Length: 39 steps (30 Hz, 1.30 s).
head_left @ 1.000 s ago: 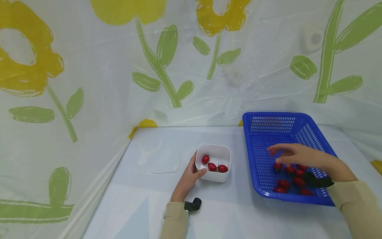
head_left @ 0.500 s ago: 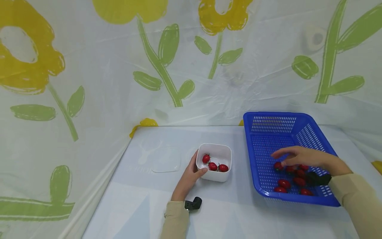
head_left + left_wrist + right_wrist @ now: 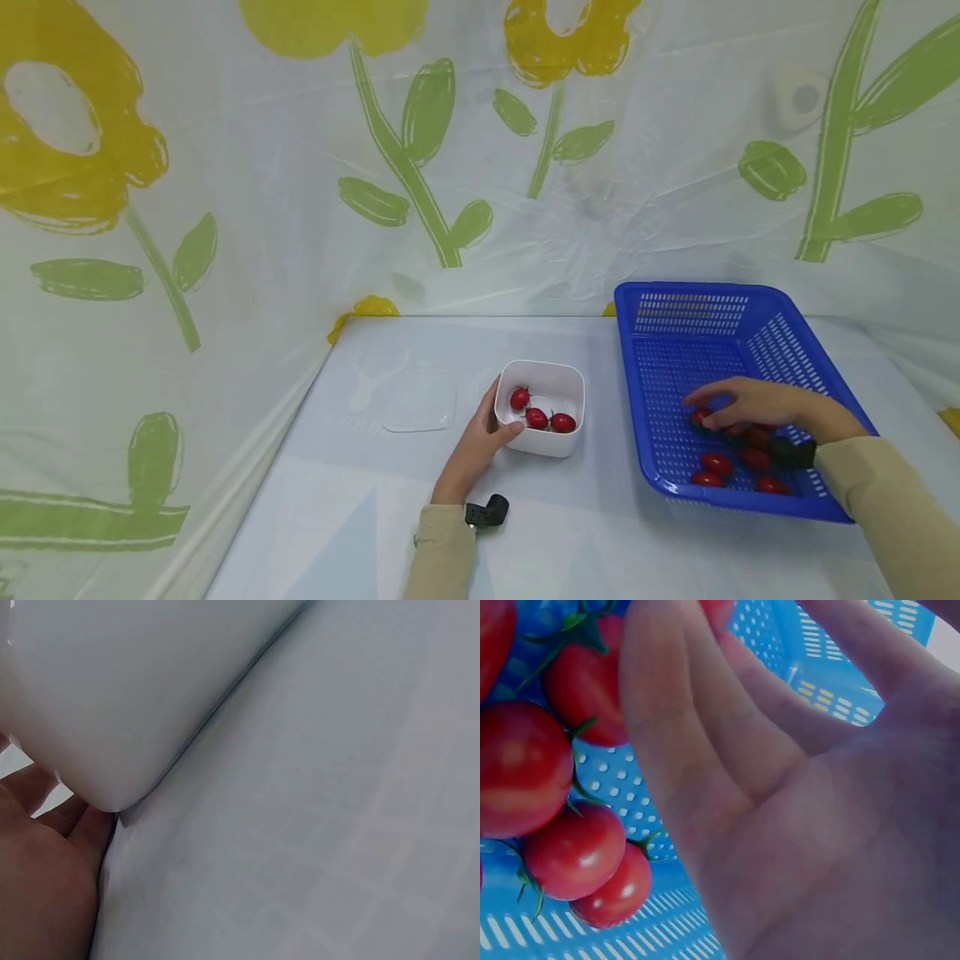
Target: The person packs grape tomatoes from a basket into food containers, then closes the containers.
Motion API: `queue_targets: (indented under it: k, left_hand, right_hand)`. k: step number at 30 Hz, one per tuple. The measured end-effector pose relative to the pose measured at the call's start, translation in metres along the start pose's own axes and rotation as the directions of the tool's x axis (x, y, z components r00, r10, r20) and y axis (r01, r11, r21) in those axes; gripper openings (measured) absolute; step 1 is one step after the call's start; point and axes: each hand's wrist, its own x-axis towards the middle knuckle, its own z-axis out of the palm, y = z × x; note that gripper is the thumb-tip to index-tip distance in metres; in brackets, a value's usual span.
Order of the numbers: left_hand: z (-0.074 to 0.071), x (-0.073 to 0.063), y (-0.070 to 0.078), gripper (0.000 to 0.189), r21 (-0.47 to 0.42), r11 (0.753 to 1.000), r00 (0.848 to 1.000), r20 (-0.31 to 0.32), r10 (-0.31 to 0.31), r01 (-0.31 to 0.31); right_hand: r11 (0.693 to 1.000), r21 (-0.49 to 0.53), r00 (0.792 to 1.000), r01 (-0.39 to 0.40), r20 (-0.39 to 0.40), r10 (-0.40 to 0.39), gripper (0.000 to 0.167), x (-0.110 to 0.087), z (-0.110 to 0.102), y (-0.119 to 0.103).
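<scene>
On the table, a square white plastic container holds three cherry tomatoes. My left hand grips its left side, with the thumb at the front rim; the left wrist view shows the container's smooth wall beside the fingers. To the right stands a blue perforated basket with several cherry tomatoes in its front half. Inside it, my right hand pinches a cherry tomato between thumb and fingers. Up close, more tomatoes with green stems lie beside that hand.
A clear, flat lid-like square lies on the table left of the container. Behind the table hangs a white flower-printed sheet, which also covers the left side. The basket's raised rim surrounds the right hand's space.
My right hand has lowered into the basket, and its thumb and fingers have come together around one cherry tomato. The left hand stays on the container.
</scene>
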Motion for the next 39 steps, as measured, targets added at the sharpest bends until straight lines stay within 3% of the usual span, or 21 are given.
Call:
queue_targets:
  k: [7,13,21,27,30,33,39]
  left_hand:
    - [0.0,-0.001,0.002,0.072,0.004,1.0,1.0,0.0,-0.03,0.03]
    - [0.002,-0.007,0.015,0.074,-0.017,0.999,0.999,0.016,-0.04,0.04]
    - [0.004,-0.012,0.026,0.073,0.013,1.0,0.999,0.024,-0.026,0.025]
    - [0.002,-0.012,0.025,0.074,0.014,1.0,1.0,0.021,-0.022,0.022]
    - [0.0,-0.01,0.02,0.074,0.009,1.0,0.999,0.017,-0.03,0.03]
    - [0.0,-0.006,0.011,0.073,0.005,0.999,0.999,0.008,-0.038,0.038]
    - [0.001,-0.002,0.004,0.071,0.027,0.999,1.0,-0.012,-0.024,0.025]
  right_hand:
    - [0.995,-0.088,0.998,-0.054,-0.019,0.053,0.05,0.002,0.006,-0.004]
    - [0.975,-0.215,0.998,-0.054,-0.036,0.047,0.044,0.009,0.009,-0.007]
    - [0.956,-0.279,0.995,-0.092,-0.049,0.081,0.014,0.018,0.011,-0.008]
    - [0.93,-0.342,0.99,-0.132,-0.093,0.106,0.018,0.025,0.013,-0.009]
    - [0.92,-0.363,0.988,-0.148,-0.089,0.124,0.029,0.027,0.009,-0.011]
    - [0.92,-0.373,0.992,-0.124,-0.083,0.1,0.032,0.028,0.005,-0.011]
    - [0.919,-0.392,0.993,-0.038,-0.12,-0.01,0.02,0.026,-0.003,-0.009]
